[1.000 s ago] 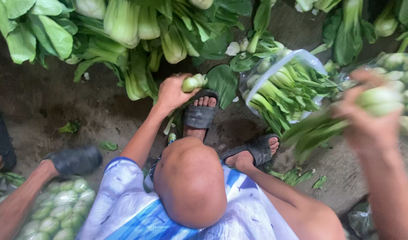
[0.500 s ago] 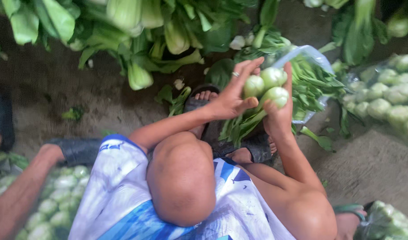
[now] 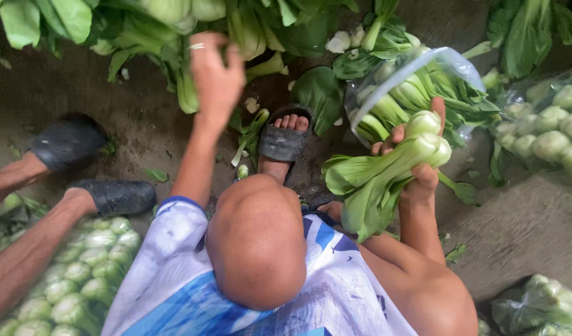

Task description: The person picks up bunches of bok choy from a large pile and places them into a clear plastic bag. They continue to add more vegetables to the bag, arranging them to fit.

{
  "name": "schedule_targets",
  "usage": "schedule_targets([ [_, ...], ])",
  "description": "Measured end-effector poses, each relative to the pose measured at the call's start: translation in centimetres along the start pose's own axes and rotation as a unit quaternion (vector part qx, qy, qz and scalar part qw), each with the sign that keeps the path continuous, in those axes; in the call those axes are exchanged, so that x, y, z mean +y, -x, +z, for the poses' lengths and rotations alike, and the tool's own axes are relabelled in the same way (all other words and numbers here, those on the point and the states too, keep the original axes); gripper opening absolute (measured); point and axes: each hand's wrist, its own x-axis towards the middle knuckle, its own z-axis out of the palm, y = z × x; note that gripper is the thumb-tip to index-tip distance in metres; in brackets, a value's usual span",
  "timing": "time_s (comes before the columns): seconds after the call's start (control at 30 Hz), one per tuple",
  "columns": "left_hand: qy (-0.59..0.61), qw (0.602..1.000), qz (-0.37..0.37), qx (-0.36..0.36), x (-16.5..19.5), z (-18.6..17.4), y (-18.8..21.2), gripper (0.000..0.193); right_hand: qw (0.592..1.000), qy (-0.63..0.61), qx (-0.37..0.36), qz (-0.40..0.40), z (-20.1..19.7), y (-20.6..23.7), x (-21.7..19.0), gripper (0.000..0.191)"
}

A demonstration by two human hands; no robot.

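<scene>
My right hand (image 3: 416,171) is closed around a bunch of several bok choy (image 3: 385,168), white stalks up and leaves hanging down to the left. It holds them just in front of a clear plastic bag (image 3: 451,62) stuffed with more bok choy. My left hand (image 3: 216,78), a ring on one finger, reaches far forward with fingers spread against the stalks of a loose bok choy pile (image 3: 174,25) on the ground. Nothing sits in its palm. My sandalled foot (image 3: 284,140) rests between the two arms.
Another person's legs in black shoes (image 3: 114,196) stand at the left. Filled bags of bok choy lie at lower left (image 3: 80,274), right (image 3: 550,134) and lower right (image 3: 541,305). Loose leaves litter the dirt floor (image 3: 130,118).
Half a second ago both hands met at the bunch by the bag. The left hand has since let go and swung left and forward to the pile; the right still holds the bunch.
</scene>
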Motion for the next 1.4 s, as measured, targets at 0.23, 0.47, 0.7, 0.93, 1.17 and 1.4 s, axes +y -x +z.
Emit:
schedule_targets([
  [0.23, -0.105, 0.969, -0.155, -0.159, -3.0, 2.3, 1.6, 0.061, 1.000, 0.014, -0.021, 0.018, -0.5, -0.2, 0.1, 0.111],
  [0.47, -0.109, 0.984, -0.062, -0.127, -1.8, -1.9, 3.1, 0.038, 0.999, 0.038, -0.030, -0.006, -1.3, 1.0, -0.9, 0.110],
  [0.7, -0.068, 0.988, -0.056, -0.128, 4.1, -10.6, 5.1, 0.048, 0.996, 0.074, -0.042, -0.039, -2.0, 1.0, -2.1, 0.098],
  [0.93, 0.469, 0.846, 0.033, -0.250, 12.6, -1.9, 2.2, 0.035, 0.983, 0.149, -0.097, -0.054, -0.6, 1.0, -1.8, 0.102],
  [1.17, 0.518, 0.727, 0.077, -0.445, 20.2, 6.8, 7.6, 0.098, 0.951, 0.266, -0.010, -0.159, -0.1, 3.3, -1.4, 0.098],
  [1.4, 0.463, 0.753, 0.152, -0.443, 19.7, 9.8, 10.2, 0.115, 0.893, 0.387, -0.002, -0.230, -1.0, 4.5, -1.9, 0.095],
])
